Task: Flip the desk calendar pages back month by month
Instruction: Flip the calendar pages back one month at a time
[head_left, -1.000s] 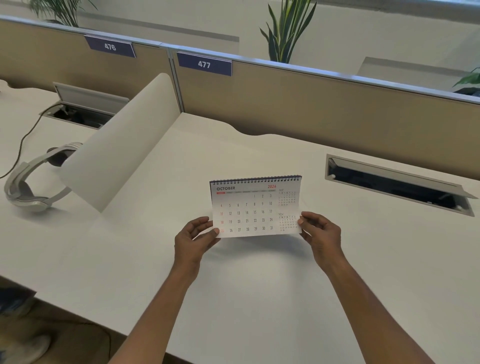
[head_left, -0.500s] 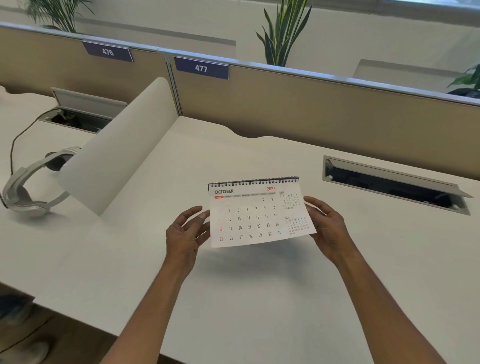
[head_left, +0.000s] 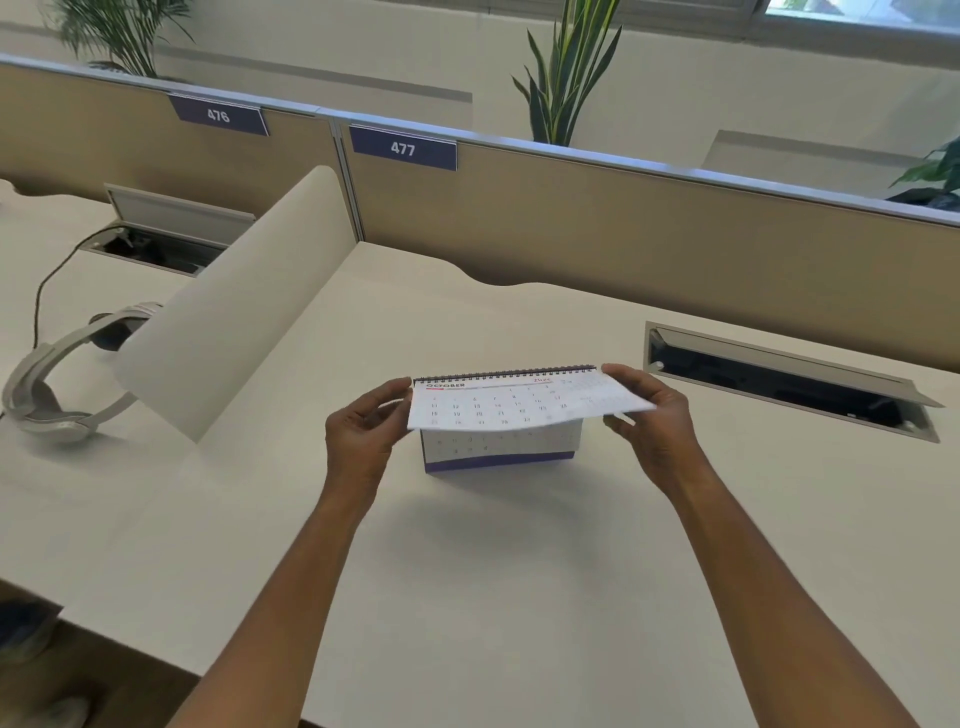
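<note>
A spiral-bound desk calendar (head_left: 498, 452) stands on the white desk (head_left: 467, 571) in the middle of the view. Its top page, headed OCTOBER (head_left: 514, 405), is lifted almost level, hinged on the black spiral at the top. Beneath it another month's page shows, with the stand's purple base strip along the bottom. My left hand (head_left: 363, 431) pinches the page's left edge. My right hand (head_left: 649, 415) holds the page's right edge, thumb on top and fingers underneath.
A curved white divider (head_left: 234, 322) stands to the left, with a white headset (head_left: 57, 389) and its cable beyond it. An open cable tray (head_left: 779, 384) lies in the desk at right. A tan partition (head_left: 623, 234) labelled 476 and 477 runs along the back.
The October page has swung up from hanging against the stand to nearly level. Both hands rose with it, and the page below has come into sight.
</note>
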